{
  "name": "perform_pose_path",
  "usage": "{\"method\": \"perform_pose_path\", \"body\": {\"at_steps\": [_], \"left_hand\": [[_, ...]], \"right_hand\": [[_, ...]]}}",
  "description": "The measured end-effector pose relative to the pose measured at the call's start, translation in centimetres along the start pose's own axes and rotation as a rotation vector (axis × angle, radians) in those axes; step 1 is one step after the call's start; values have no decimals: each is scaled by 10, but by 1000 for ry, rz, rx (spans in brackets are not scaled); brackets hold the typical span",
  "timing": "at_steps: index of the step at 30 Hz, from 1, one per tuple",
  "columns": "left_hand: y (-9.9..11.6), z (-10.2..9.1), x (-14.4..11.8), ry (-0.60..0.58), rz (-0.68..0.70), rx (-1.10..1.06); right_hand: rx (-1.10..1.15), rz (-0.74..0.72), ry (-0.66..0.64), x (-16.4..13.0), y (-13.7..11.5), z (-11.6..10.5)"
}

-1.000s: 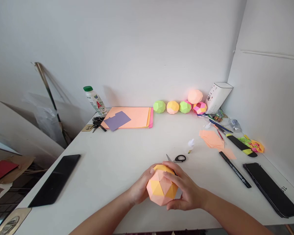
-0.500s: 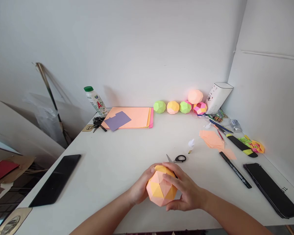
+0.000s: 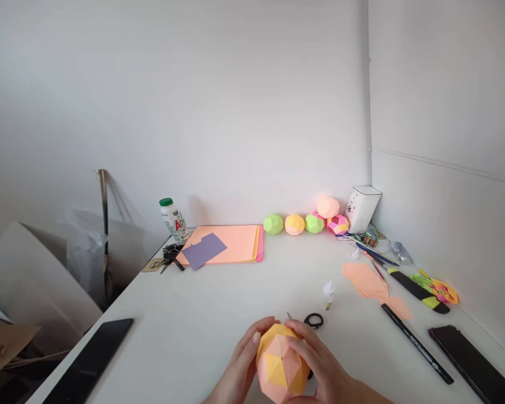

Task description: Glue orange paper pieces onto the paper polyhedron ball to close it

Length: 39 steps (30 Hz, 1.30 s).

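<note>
A many-sided paper ball (image 3: pixel 281 366) in peach and yellow is held between both hands near the front of the table. My left hand (image 3: pixel 243 365) wraps its left side, with the thumb near the top. On the right side, the fingers of my right hand (image 3: pixel 320 365) curl over the ball, and the thumb sits low, partly cut off by the frame edge. Just behind the ball lie scissors with a black handle (image 3: pixel 313 321), partly hidden by the hands. A small white glue bottle (image 3: pixel 329 293) stands a little farther back.
Several finished paper balls (image 3: pixel 295 224) line the back wall. Coloured sheets (image 3: pixel 235 242), keys (image 3: pixel 172 255) and a bottle (image 3: pixel 174 220) lie back left. A black tablet (image 3: pixel 90 362) is at left. Peach scraps (image 3: pixel 366 280), a cutter (image 3: pixel 418 290), marker (image 3: pixel 416 343) and phone (image 3: pixel 473 362) sit right.
The camera has tilted up, so the table, hands and ball appear lower in view. The ball has turned slightly in my hands and stays held by both.
</note>
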<state>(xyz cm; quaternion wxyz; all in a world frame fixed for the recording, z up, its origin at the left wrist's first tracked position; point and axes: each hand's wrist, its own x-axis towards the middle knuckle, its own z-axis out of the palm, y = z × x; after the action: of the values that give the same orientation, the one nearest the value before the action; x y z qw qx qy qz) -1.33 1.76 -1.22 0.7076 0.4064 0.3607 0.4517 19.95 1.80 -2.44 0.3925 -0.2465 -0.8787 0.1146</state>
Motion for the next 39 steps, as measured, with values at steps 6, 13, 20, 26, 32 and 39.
{"method": "perform_pose_path", "body": {"at_steps": [6, 13, 20, 26, 32, 39], "left_hand": [[12, -2, -3, 246, 125, 380], [9, -4, -8, 6, 578, 658], [3, 3, -11, -60, 986, 1059], [-18, 2, -5, 45, 1175, 1191], [-19, 4, -7, 3, 1197, 1212], [-2, 6, -16, -116, 1006, 1201]], "right_hand": [[-142, 15, -29, 2, 3, -3], [-186, -30, -89, 15, -7, -12], [-176, -129, 160, 11, -11, -5], [-227, -210, 183, 5, -14, -4], [-240, -240, 224, 12, -22, -8], [-205, -237, 183, 19, -28, -16]]}}
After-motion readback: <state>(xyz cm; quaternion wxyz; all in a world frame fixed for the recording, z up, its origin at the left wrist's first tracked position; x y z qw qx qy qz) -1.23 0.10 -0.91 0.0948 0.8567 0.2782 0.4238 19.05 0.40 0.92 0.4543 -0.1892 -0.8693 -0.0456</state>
